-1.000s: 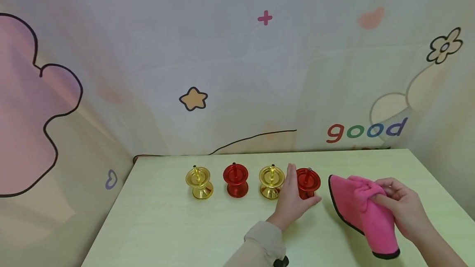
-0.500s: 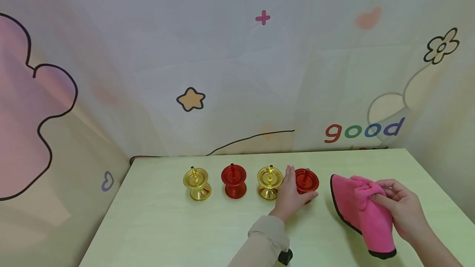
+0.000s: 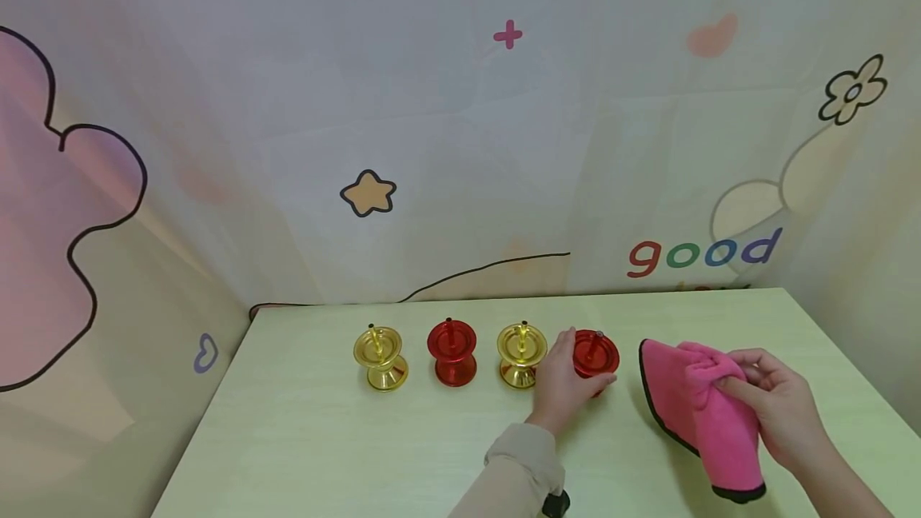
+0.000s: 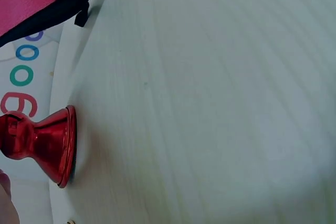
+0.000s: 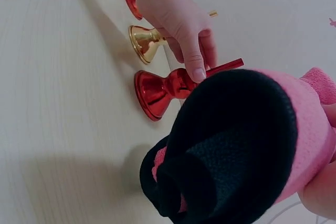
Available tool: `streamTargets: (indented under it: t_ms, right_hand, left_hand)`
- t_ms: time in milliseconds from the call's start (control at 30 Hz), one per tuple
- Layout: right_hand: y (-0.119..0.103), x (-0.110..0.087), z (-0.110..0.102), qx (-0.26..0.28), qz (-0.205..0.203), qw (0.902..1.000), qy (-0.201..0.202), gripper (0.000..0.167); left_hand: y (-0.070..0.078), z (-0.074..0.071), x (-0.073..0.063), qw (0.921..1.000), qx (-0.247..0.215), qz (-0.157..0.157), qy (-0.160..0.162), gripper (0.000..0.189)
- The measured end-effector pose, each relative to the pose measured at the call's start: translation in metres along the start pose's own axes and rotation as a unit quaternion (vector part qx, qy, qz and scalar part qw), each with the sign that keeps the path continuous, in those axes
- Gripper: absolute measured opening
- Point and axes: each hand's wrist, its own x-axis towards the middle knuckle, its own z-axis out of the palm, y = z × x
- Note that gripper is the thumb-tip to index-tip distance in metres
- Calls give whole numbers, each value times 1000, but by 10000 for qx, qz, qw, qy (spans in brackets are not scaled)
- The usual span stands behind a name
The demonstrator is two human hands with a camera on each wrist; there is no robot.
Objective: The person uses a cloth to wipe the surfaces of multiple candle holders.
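In the head view, my left hand (image 3: 561,386) is at the rightmost red candle holder (image 3: 596,354), with the fingers along its left side and the thumb across its front. From the right wrist view, the left thumb (image 5: 195,66) lies against the cup of that red candle holder (image 5: 157,90), which stands upright on its flared base. My right hand (image 3: 780,406) pinches a bunched pink fleece cloth (image 3: 727,414) with black edging, just right of the holder. The cloth's dark inner side (image 5: 231,150) fills much of the right wrist view.
Left of my left hand stand a gold candle holder (image 3: 520,346), another red candle holder (image 3: 453,350) and a second gold candle holder (image 3: 379,354), in a row on the pale table (image 3: 324,454). A printed curtain (image 3: 446,102) hangs behind the table.
My left hand has closed in on the rightmost red holder, its fingers and thumb now tight about it. The right hand keeps its pinch on the cloth. The head view has shifted slightly.
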Motion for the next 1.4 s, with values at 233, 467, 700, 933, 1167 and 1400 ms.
streamTargets:
  t_ms: [233,467,700,933,1167,1400]
  right_hand:
    - [-3,3,3,71,-196,9997,-111,26]
    - [-9,8,11,-121,-193,9993,-286,23]
    - [-14,9,27,-222,-335,9979,-500,26]
    - [-14,8,44,-1241,-334,9899,-591,26]
    - [-8,3,57,-2573,-759,9612,-636,33]
    - [-11,-1,64,-3298,-834,9385,-599,43]
  left_hand:
    - [7,-9,-10,9966,636,530,-20,78]
    - [20,-23,-17,9851,1390,922,-410,81]
    - [30,-36,-23,9708,1853,1479,-380,83]
    - [41,-44,-27,9540,2229,1988,-272,87]
    - [45,-51,-28,9451,2358,2262,-102,88]
    - [45,-58,-29,9326,2414,2667,288,84]
